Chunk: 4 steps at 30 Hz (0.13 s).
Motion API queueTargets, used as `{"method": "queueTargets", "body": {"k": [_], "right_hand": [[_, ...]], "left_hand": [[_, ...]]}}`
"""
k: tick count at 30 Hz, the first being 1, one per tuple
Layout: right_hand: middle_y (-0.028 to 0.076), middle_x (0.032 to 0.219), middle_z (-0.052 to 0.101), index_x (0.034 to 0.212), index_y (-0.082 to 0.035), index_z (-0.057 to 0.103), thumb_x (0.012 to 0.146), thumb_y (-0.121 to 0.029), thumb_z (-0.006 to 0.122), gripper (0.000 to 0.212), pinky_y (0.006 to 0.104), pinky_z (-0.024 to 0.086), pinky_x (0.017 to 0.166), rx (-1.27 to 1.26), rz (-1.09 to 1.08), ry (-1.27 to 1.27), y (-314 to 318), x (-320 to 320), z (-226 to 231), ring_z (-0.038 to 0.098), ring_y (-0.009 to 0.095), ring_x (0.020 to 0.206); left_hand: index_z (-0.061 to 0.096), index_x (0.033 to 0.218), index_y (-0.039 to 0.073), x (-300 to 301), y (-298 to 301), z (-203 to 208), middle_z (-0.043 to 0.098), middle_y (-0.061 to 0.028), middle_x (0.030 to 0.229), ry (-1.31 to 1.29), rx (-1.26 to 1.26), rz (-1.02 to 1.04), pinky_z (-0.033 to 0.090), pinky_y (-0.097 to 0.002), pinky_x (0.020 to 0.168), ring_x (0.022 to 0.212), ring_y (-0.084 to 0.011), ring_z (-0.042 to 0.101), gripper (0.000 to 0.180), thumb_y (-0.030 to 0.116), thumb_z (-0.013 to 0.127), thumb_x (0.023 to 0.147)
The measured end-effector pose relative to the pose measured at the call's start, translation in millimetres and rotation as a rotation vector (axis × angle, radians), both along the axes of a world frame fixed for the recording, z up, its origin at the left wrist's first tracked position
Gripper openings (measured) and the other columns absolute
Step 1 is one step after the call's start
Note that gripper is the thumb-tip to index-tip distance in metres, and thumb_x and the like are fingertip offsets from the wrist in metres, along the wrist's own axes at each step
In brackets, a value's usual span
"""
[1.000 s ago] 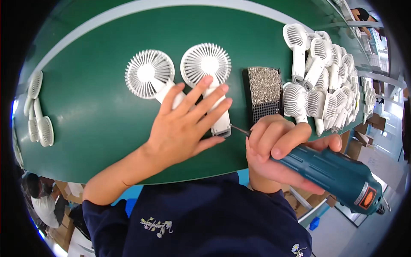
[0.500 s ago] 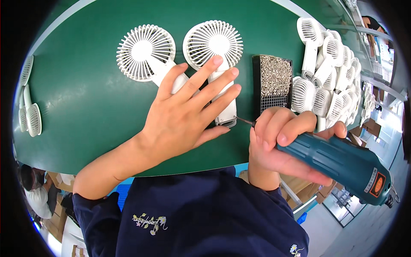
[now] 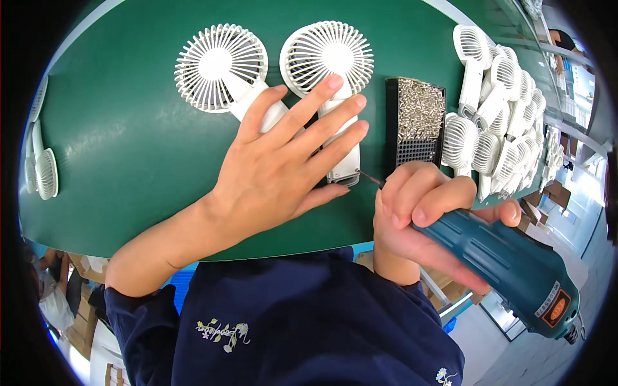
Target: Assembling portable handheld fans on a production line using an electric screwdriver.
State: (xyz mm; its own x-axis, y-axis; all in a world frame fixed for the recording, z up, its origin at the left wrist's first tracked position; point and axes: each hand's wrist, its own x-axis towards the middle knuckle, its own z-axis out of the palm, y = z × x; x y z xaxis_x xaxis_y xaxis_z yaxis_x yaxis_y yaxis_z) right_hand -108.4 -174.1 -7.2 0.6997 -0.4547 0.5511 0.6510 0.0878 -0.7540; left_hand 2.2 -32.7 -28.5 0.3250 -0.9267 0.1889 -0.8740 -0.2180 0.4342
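Two white handheld fans lie side by side under my left hand [image 3: 273, 145], which rests across their handles with its fingers spread. The left fan [image 3: 215, 64] is tilted, its grille toward the upper left. The right fan [image 3: 338, 58] points almost straight away from me, and its handle's lower end shows between my fingers and thumb. My right hand [image 3: 421, 209] is wrapped round a teal electric screwdriver [image 3: 496, 257]. The thin dark bit reaches left to the corner of the right fan's handle end; contact with a screw is too small to make out.
A black tray [image 3: 391, 122] filled with small silvery screws stands right of the fans on the green table [image 3: 129, 167]. Farther right is a heap of white fans [image 3: 505, 116]. More white fans [image 3: 45, 170] sit at the far left edge. Another person is partly visible at lower left.
The screwdriver's rear end has swung downward, while its bit stays by the handle end. The fans and tray sit slightly higher and farther right in view. My left hand keeps its spread pose.
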Motion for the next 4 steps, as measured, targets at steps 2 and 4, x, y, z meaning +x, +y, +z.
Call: {"method": "queueTargets", "body": {"k": [2, 4], "right_hand": [[0.009, 0.072, 0.048, 0.136, -0.025, 0.036, 0.08, -0.081, 0.041, 0.079, 0.0289, 0.035, 0.042, -0.01, 0.009, 0.006, 0.3, 0.1, 0.7, 0.042, 0.019, 0.045], [0.01, 0.073, 0.05, 0.136, -0.025, 0.035, 0.08, -0.081, 0.042, 0.079, 0.0302, 0.036, 0.041, -0.054, 0.01, -0.001, 1.6, 2.4, 0.9, 0.044, 0.019, 0.046]], "left_hand": [[0.053, 0.133, 0.017, -0.2, -0.2, -0.6, 0.044, -0.0004, 0.146, 0.002, -0.009, -0.003, 0.028, -0.0498, 0.104, 0.139, -0.0254, 0.035, 0.071, 0.043, 0.075, 0.071], [0.053, 0.133, 0.017, -0.9, -0.4, -1.2, 0.044, -0.0005, 0.146, -0.002, -0.009, 0.001, 0.028, -0.0495, 0.104, 0.139, -0.0253, 0.034, 0.071, 0.043, 0.075, 0.071]]}}
